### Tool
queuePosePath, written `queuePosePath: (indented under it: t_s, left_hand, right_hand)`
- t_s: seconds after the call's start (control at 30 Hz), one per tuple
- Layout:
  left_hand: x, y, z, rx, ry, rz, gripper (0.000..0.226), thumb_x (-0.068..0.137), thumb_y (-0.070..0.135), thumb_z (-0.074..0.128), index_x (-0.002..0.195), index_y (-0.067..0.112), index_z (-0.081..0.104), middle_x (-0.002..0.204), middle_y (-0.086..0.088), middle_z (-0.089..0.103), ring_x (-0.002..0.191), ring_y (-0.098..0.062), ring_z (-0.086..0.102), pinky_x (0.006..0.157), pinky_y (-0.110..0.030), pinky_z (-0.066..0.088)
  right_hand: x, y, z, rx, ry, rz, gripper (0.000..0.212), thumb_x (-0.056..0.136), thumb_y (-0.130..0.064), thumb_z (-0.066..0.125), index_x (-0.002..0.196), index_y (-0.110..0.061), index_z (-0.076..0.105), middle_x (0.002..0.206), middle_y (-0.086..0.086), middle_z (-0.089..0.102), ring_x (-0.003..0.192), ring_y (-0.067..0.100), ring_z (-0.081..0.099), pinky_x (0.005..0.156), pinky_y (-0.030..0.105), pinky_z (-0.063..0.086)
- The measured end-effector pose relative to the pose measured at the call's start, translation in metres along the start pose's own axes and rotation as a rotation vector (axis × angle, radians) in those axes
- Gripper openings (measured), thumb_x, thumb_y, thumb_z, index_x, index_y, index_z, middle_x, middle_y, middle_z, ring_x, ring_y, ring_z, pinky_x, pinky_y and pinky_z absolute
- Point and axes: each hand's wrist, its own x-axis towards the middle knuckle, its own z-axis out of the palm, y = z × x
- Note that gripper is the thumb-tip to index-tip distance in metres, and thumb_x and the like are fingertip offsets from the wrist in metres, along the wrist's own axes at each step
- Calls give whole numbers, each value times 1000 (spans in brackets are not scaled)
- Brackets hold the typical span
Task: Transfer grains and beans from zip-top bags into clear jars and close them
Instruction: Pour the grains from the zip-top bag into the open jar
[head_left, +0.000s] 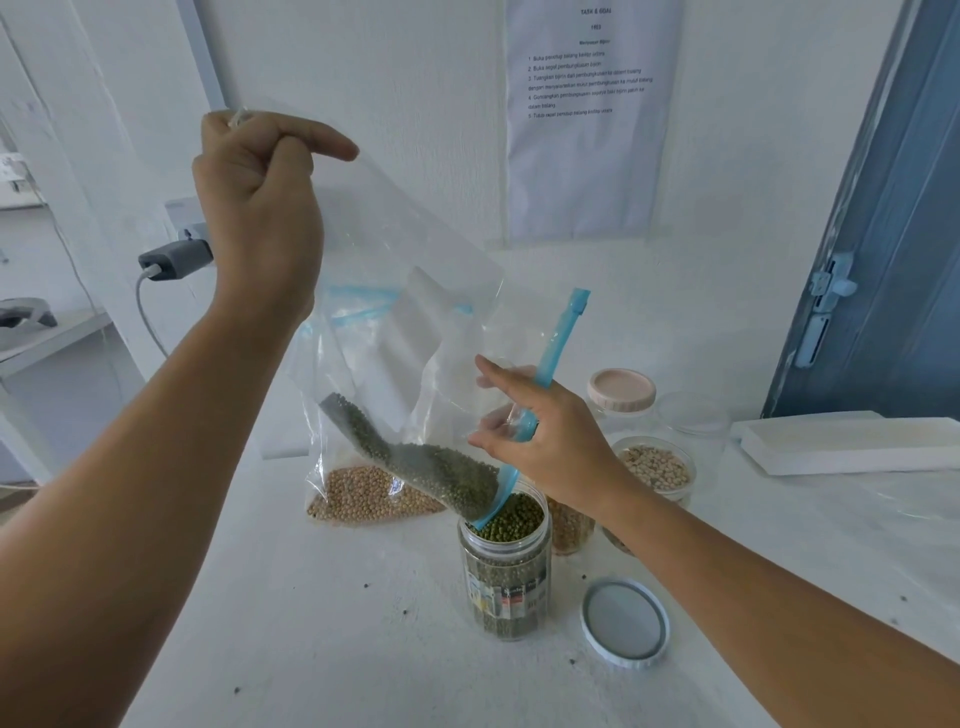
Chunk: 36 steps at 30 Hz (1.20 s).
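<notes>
From the head view, our left hand pinches the raised bottom corner of the clear zip-top bag with green mung beans. Our right hand pinches the bag's blue zipper edge, its mouth dipping into the open clear plastic jar of green beans on the white counter. The round white lid lies just beside the jar.

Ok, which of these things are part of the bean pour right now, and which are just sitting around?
In use: left hand and right hand holding the zip-top bag; mung beans; open jar; its white lid.

Idle: soybean bag; pink-lidded jar; wall charger; instruction sheet.
</notes>
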Motion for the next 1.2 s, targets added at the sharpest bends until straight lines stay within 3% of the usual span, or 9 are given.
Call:
queuePosePath:
  t_s: [0.2,0.37,0.57,0.73,1.0,1.2]
  left_hand:
    - [0,3,0,-9,13,1,54,78,4,42,72,40,81,94,12,56,100,-13,54,88,-32,47]
    - [-3,5,-1,-9,-3,3,55,78,4,42,71,42,80,82,30,59,103,-14,55,90,-34,48]
    - [-4,8,-1,-11,-17,16,56,78,3,42,70,43,80,79,36,60,104,-15,54,88,-33,46]
    - [-4,3,-2,-9,-11,22,53,77,4,43,71,41,81,78,30,61,104,-12,53,88,-35,46]
    - [-6,0,-4,-4,-16,11,53,78,4,44,72,41,81,93,12,57,106,-11,53,88,-32,46]
    - [-7,1,-3,-2,-27,3,53,78,5,43,71,42,81,87,23,58,107,-14,54,89,-33,46]
  right_hand:
    - [1,-1,0,4,-7,4,79,85,-13,84,154,-24,48,131,-8,61,95,12,73,94,31,61]
    - [-1,0,0,-17,-10,5,79,86,-15,85,155,-25,47,133,-8,62,97,11,72,94,32,61]
    - [-2,-2,0,3,-16,30,78,85,-14,85,154,-25,49,132,-10,61,97,11,72,95,31,60]
    - [-2,-2,0,28,-2,48,75,85,-12,85,152,-25,52,131,-9,62,95,14,72,97,30,59]
    - [-2,0,2,25,-13,53,76,85,-11,85,152,-26,52,130,-11,61,96,15,73,96,35,61]
    - [-2,-1,1,22,-11,56,76,85,-10,85,151,-27,52,130,-11,62,95,15,73,95,34,61]
